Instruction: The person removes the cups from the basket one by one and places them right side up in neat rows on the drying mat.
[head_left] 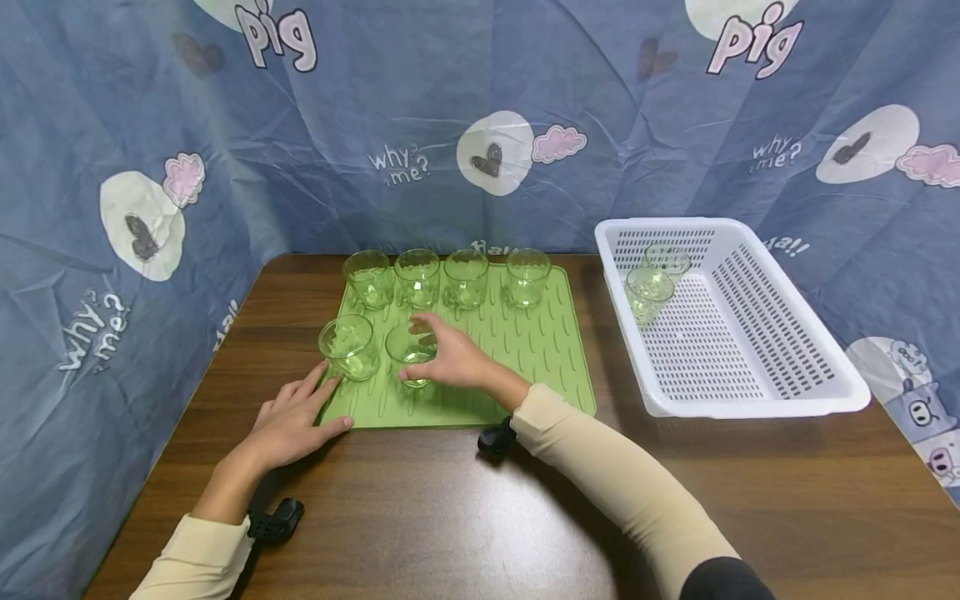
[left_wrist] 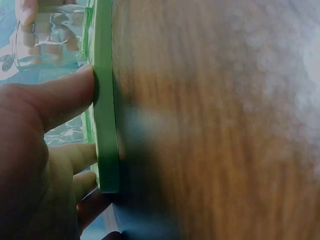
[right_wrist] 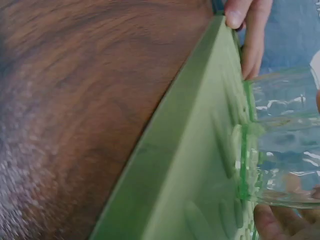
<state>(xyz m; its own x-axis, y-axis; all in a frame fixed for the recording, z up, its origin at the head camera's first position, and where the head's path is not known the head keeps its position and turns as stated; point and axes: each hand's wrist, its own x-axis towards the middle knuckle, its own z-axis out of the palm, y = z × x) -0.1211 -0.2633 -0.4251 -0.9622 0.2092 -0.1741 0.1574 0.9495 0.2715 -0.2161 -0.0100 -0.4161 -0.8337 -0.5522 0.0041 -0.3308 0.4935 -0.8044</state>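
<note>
In the head view, several clear green-tinted glass cups stand on a green ridged mat point(head_left: 525, 367). My right hand point(head_left: 455, 357) curls its thumb and fingers round the front-row glass cup point(head_left: 401, 343), which stands upright on the mat. That same cup point(right_wrist: 285, 165) shows in the right wrist view, its base at the mat and fingers along its side. My left hand point(head_left: 291, 425) lies at the mat's front left corner, fingers spread, with the thumb touching the mat's edge point(left_wrist: 104, 130). Just beyond its fingertips stands another glass cup point(head_left: 351, 348).
Along the back of the mat runs a row of glass cups, including one at the right point(head_left: 527, 279). A white slotted basket point(head_left: 757, 407) on the right holds two glass cups point(head_left: 649, 292). Behind the wooden table point(head_left: 420, 517) hangs a blue printed cloth point(head_left: 330, 125).
</note>
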